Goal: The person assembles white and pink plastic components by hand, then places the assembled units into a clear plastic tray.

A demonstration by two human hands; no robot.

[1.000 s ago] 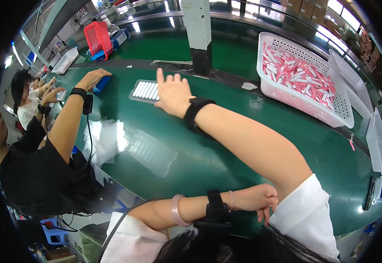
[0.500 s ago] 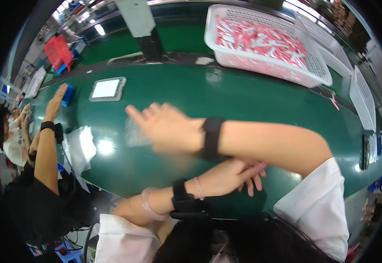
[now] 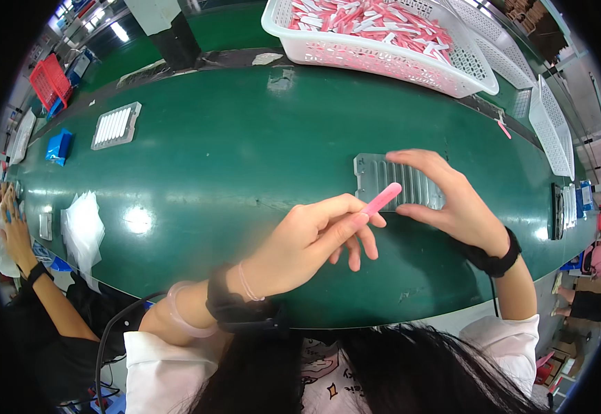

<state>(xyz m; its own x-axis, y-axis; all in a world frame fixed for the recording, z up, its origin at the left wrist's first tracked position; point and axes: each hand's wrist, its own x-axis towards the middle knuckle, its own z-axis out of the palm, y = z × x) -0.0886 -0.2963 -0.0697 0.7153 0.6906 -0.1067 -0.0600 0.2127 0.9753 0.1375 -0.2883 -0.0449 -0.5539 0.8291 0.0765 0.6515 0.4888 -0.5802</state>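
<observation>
My left hand (image 3: 307, 238) pinches a slim pink stick with a rounded end (image 3: 385, 197) between thumb and forefinger; its other fingers hang loosely curled. Just to the right lies a clear ribbed plastic tray (image 3: 369, 176) with nothing visible in its grooves. My right hand (image 3: 449, 190) spans this tray's right part, with fingertips at the far edge and thumb at the near edge. The pink stick's tip is over the tray's near-left part in this view. My palm hides some of the tray's right side.
A white perforated basket (image 3: 376, 58) full of pink and white sticks stands at the back. Farther left are a clear tray filled with white strips (image 3: 115, 126), a blue packet (image 3: 59, 147) and plastic bags (image 3: 81, 231). A co-worker's hand (image 3: 16, 231) works at the far left.
My right hand has swung from the left, across my left arm, to the right, where the clear tray now lies. The pink stick now shows in my left hand. The view has shifted.
</observation>
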